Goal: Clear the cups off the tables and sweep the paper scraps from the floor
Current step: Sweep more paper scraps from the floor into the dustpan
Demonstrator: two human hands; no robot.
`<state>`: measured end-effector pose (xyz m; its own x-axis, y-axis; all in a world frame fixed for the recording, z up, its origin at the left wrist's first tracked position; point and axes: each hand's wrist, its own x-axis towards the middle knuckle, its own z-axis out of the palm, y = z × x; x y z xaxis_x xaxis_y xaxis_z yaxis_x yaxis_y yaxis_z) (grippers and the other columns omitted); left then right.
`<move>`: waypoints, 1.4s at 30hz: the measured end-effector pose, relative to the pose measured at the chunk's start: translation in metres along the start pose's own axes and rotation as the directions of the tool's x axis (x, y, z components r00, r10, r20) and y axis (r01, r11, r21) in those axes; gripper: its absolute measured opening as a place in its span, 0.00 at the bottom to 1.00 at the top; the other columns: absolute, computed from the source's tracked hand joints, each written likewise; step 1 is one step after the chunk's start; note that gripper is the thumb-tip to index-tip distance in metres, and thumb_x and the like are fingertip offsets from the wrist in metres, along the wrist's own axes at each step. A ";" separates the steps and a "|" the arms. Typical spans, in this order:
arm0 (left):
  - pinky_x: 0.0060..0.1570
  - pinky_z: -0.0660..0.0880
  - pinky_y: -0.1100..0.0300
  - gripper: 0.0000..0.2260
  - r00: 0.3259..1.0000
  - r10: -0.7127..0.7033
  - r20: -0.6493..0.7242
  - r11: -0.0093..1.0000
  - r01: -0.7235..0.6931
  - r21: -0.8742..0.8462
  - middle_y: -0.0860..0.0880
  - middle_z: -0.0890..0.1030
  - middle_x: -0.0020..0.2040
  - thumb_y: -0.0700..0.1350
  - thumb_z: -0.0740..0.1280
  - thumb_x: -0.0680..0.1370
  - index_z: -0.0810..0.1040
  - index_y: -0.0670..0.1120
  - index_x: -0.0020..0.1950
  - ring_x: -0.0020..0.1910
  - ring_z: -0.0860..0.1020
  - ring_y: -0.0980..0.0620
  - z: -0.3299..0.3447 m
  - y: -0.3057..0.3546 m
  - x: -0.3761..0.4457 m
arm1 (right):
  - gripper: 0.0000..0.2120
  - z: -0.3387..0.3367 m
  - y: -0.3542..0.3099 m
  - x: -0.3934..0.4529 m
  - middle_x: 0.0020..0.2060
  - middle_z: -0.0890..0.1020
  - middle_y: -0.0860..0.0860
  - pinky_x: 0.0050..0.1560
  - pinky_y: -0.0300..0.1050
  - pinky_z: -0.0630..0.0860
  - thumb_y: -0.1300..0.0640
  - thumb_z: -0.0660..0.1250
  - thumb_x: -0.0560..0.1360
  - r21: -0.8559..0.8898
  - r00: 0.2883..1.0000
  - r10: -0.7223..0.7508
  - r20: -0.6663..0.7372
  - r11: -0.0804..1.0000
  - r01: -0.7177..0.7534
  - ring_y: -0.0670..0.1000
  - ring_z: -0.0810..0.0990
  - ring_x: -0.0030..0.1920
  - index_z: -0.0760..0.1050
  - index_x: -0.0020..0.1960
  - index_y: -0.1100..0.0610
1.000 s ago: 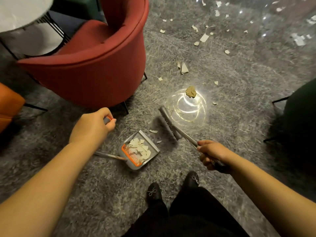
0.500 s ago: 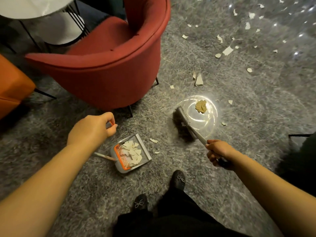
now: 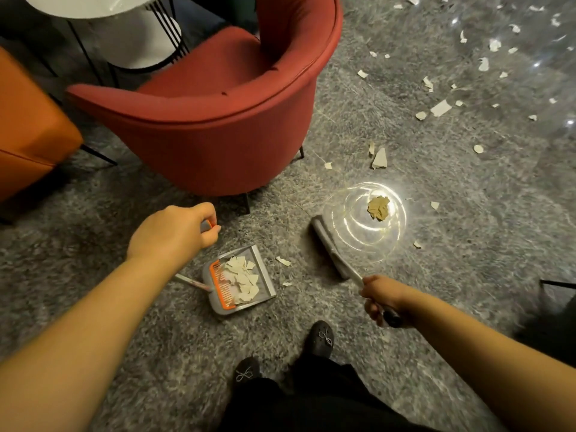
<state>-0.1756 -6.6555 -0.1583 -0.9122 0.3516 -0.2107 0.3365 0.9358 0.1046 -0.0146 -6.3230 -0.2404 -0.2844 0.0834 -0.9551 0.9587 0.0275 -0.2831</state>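
My left hand point(image 3: 174, 233) grips the top of a long-handled grey dustpan point(image 3: 265, 280) that rests on the grey floor and holds several white paper scraps beside its orange comb. My right hand point(image 3: 381, 296) grips the handle of a grey broom point(image 3: 327, 241), whose head sits on the floor right of the pan. A crumpled brown scrap point(image 3: 378, 207) lies in a bright light spot just beyond the broom head. Two small white scraps point(image 3: 283, 261) lie between pan and broom. Several more white scraps point(image 3: 441, 108) are scattered toward the far right.
A red tub armchair point(image 3: 212, 120) stands close behind the dustpan, its legs near my left hand. An orange seat point(image 3: 31, 129) is at the left and a white round table point(image 3: 93, 4) at the top left. My black shoes point(image 3: 321, 336) stand below the pan.
The view has shifted forward, so chair and scraps sit lower in frame. The broom head has slid away from the pan toward the brown scrap. The dustpan has stayed on the floor.
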 end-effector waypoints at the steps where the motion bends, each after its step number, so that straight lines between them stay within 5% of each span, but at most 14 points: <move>1: 0.23 0.62 0.61 0.08 1.000 0.007 -0.005 1.000 -0.007 -0.005 0.52 0.71 0.26 0.56 0.67 0.77 0.72 0.57 0.43 0.24 0.71 0.49 0.000 -0.002 -0.002 | 0.08 0.011 0.002 -0.004 0.23 0.66 0.53 0.23 0.35 0.63 0.66 0.53 0.79 -0.005 1.000 -0.003 0.016 1.000 0.003 0.49 0.64 0.21 0.66 0.56 0.58; 12: 0.24 0.62 0.62 0.08 1.000 0.010 -0.028 0.996 -0.012 -0.093 0.57 0.70 0.28 0.55 0.67 0.77 0.71 0.56 0.42 0.26 0.71 0.53 0.014 -0.048 -0.041 | 0.09 0.142 0.035 -0.017 0.19 0.67 0.50 0.21 0.32 0.65 0.63 0.56 0.80 0.058 0.974 0.009 0.228 0.998 -0.023 0.46 0.65 0.18 0.67 0.53 0.50; 19: 0.24 0.64 0.60 0.07 0.998 0.048 -0.049 0.992 -0.053 -0.116 0.54 0.71 0.29 0.55 0.67 0.77 0.72 0.55 0.43 0.28 0.72 0.50 0.017 -0.051 -0.053 | 0.20 0.188 0.068 -0.031 0.25 0.70 0.52 0.23 0.35 0.68 0.62 0.56 0.81 0.088 0.970 0.001 0.241 0.996 -0.023 0.46 0.69 0.20 0.59 0.70 0.48; 24: 0.29 0.75 0.53 0.08 0.997 0.058 -0.042 0.990 -0.063 -0.124 0.49 0.78 0.35 0.57 0.65 0.77 0.72 0.55 0.44 0.33 0.76 0.45 0.015 -0.055 -0.060 | 0.25 0.209 0.076 -0.043 0.31 0.73 0.55 0.23 0.38 0.72 0.67 0.52 0.79 -0.164 0.987 0.021 0.157 0.986 0.005 0.48 0.73 0.22 0.59 0.74 0.52; 30: 0.27 0.71 0.57 0.08 0.991 0.095 -0.097 0.984 -0.108 -0.140 0.51 0.75 0.33 0.57 0.64 0.78 0.71 0.55 0.43 0.31 0.74 0.47 0.019 -0.056 -0.070 | 0.26 0.236 0.085 -0.051 0.38 0.76 0.53 0.24 0.37 0.74 0.64 0.58 0.78 -0.285 0.993 -0.117 0.015 0.951 0.116 0.48 0.75 0.26 0.60 0.74 0.56; 36: 0.30 0.76 0.53 0.09 0.993 0.089 -0.076 0.978 -0.101 -0.181 0.52 0.76 0.33 0.58 0.65 0.78 0.71 0.55 0.42 0.31 0.75 0.48 0.019 -0.055 -0.080 | 0.23 0.225 0.096 -0.066 0.36 0.76 0.51 0.29 0.38 0.73 0.58 0.65 0.78 -0.272 0.984 -0.165 -0.068 0.952 0.141 0.47 0.75 0.28 0.65 0.72 0.58; 42: 0.29 0.73 0.55 0.08 0.990 0.046 -0.132 0.970 -0.076 -0.232 0.51 0.75 0.32 0.59 0.67 0.76 0.72 0.57 0.43 0.31 0.74 0.47 0.008 -0.051 -0.081 | 0.21 0.189 0.108 -0.078 0.30 0.75 0.53 0.18 0.35 0.68 0.61 0.64 0.78 -0.120 0.974 -0.150 -0.172 0.984 0.131 0.47 0.73 0.21 0.66 0.70 0.58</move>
<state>-0.1169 -6.7312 -0.1541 -0.9186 0.3879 -0.0753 0.3413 0.8750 0.3433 0.1115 -6.5146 -0.2135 -0.4213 0.2480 -0.8724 0.9060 0.1578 -0.3927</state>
